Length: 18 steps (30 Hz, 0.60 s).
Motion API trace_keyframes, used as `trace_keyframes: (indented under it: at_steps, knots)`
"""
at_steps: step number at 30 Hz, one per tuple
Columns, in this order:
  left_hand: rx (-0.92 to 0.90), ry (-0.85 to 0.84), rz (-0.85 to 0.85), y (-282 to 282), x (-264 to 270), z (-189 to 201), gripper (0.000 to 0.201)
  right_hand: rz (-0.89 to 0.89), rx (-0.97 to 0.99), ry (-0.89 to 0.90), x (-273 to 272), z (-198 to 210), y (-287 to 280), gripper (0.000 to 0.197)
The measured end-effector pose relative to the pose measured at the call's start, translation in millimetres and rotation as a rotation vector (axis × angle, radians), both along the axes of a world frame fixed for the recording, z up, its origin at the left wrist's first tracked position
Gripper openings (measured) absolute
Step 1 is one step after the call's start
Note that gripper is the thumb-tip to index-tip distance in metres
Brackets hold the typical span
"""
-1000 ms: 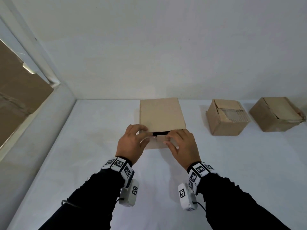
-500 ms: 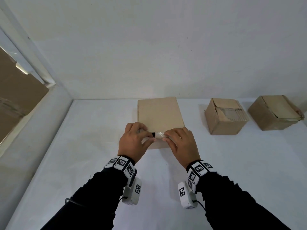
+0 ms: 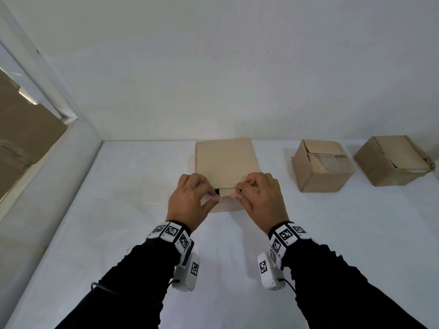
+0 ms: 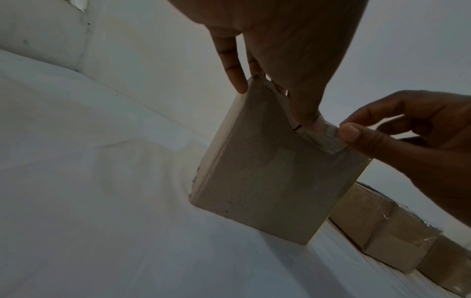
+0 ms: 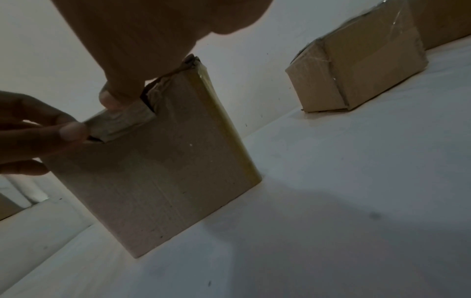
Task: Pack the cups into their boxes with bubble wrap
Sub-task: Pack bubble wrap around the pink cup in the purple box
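Note:
A tan cardboard box stands on the white table with its lid down. A small tuck tab sits in a notch at the lid's front edge. My left hand pinches the tab's left end, and its other fingers rest on the box's front left corner. My right hand pinches the tab's right end. In the left wrist view the tab looks crumpled between both thumbs. In the right wrist view my right thumb presses on top of the tab. No cup or bubble wrap shows.
Two more brown boxes, one and another, sit closed and taped at the back right. The white wall runs just behind all the boxes. A raised ledge borders the table on the left.
The dark slot at the lid's front edge, where pale wrap showed half a second ago, is now covered by the tab. Both hands have closed in on it.

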<state>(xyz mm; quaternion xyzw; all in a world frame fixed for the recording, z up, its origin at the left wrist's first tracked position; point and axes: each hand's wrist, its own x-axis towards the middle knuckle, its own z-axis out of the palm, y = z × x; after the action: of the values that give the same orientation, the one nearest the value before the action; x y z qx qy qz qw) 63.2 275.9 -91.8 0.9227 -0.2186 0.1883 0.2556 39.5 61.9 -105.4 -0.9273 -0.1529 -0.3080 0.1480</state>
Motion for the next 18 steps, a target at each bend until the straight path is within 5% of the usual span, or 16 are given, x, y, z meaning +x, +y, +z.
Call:
trace_keyframes:
  at_steps: [5,18]
  knots:
    - [-0.002,0.026,0.035,-5,4,1,0.038,0.052,0.027,0.036,6,2,-4,0.023]
    - [0.141,-0.013,0.039,-13,52,9,0.024,0.049,-0.049,0.152,43,10,-14,0.032]
